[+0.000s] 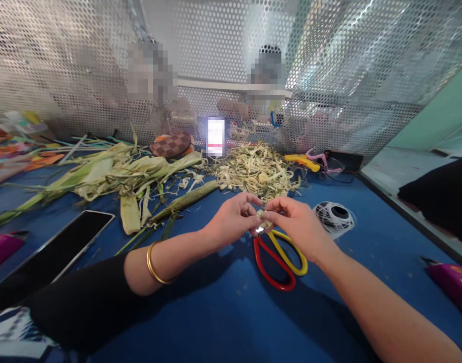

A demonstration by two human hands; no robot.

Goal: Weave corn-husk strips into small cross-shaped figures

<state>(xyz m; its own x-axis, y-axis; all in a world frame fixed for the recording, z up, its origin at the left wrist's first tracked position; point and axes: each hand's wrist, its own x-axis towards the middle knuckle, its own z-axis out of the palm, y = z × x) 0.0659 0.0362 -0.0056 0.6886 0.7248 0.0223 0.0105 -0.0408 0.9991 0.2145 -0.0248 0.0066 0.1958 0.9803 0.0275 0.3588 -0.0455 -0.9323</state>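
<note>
My left hand and my right hand meet at the middle of the table, fingertips pinched together. Between them is a small pale piece of plant husk, mostly hidden by the fingers. Just below lie scissors with one red and one yellow handle loop; their blades are largely covered by the hands. Behind the fingers sits a heap of thin, pale, curled husk strips. A spool of white thread lies to the right of my right hand.
Long green and yellow corn husks spread across the left, near a black phone. A lit phone leans against the perforated metal panel. Yellow-handled snips and glasses lie at back right. People sit beyond the panel.
</note>
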